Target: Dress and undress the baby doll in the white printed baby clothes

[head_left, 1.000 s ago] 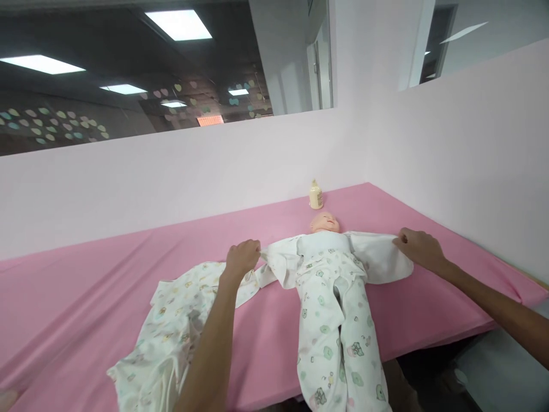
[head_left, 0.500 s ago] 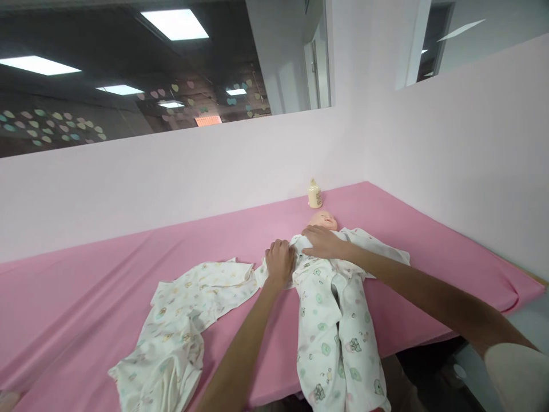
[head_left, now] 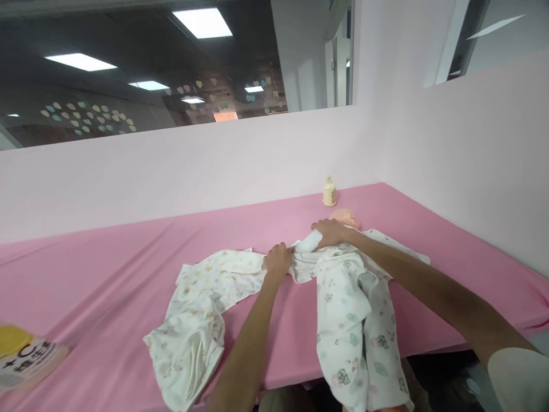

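A baby doll (head_left: pixel 346 216) lies on its back on a pink-covered table, its head toward the wall. It wears white printed baby clothes (head_left: pixel 345 309). My left hand (head_left: pixel 278 260) is closed around the end of a white sleeve (head_left: pixel 303 266) stretched out from the doll's side. Near the doll's neck, my right hand (head_left: pixel 331 233) grips the white cloth at the shoulder, and the fingertips curl over it. A second printed baby garment (head_left: pixel 201 309) lies crumpled to the left, one end reaching my left hand. What is inside the sleeve is hidden.
A cream pump bottle (head_left: pixel 330 193) stands behind the doll's head by the wall. At the left edge lies a package (head_left: pixel 30 357) with a yellow part and dark lettering. The pink sheet (head_left: pixel 107 274) has folds and ends at the front table edge.
My hands have moved apart, and the sleeve cloth between them is more stretched out. The view has turned left, bringing the package into sight.
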A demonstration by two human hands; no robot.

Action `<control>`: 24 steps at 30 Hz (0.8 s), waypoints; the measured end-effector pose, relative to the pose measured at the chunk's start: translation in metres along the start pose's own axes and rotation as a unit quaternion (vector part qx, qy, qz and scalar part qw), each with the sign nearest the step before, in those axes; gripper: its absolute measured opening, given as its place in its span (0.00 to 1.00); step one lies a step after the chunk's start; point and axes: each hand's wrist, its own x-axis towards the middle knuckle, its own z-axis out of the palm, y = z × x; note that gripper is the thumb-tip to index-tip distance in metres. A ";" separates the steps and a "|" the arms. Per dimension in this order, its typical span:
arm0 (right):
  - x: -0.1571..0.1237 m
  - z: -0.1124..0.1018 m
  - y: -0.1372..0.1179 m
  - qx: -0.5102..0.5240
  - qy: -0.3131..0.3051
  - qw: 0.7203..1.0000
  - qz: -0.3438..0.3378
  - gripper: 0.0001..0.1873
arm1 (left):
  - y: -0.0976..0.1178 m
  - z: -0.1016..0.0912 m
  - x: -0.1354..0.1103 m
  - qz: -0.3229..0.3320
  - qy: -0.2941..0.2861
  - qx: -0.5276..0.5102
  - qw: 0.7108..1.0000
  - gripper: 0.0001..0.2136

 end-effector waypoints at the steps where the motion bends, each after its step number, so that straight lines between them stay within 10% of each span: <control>1: -0.003 -0.002 0.005 0.009 0.020 1.000 0.007 0.33 | -0.004 0.001 0.002 -0.006 -0.011 -0.010 1.000 0.14; 12: -0.020 -0.012 0.016 0.069 0.117 0.991 0.014 0.18 | -0.016 0.007 0.012 0.034 -0.070 -0.209 0.975 0.13; 18: -0.008 -0.003 -0.002 0.042 0.097 0.994 -0.021 0.21 | -0.003 0.005 0.000 0.055 -0.155 -0.445 0.880 0.23; 24: -0.026 0.006 0.002 0.152 0.139 0.978 -0.028 0.24 | 0.001 0.005 -0.005 0.059 -0.195 -0.421 0.884 0.29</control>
